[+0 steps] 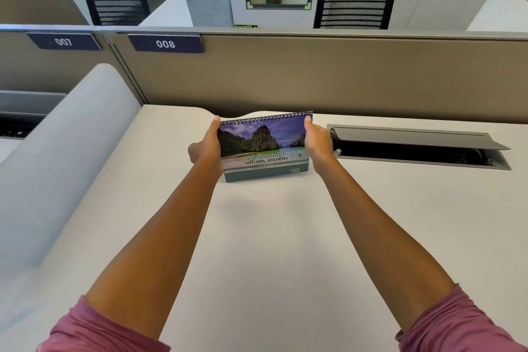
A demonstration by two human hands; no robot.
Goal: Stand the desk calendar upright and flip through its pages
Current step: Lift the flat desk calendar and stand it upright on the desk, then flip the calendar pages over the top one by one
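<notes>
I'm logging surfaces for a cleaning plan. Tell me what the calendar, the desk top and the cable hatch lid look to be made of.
Calendar: glossy printed card, judging by the sheen on the photo cover, with a wire spiral binding along the top.
Desk top: matte off-white, probably laminate; smooth, no grain visible.
Cable hatch lid: grey, thin and flat, likely painted metal or plastic; the picture does not settle which.

Fingers of both hands out of sight behind desk calendar (264,146).

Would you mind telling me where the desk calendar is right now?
In the head view, the desk calendar stands on the white desk centre, held between the left hand and right hand.
</notes>
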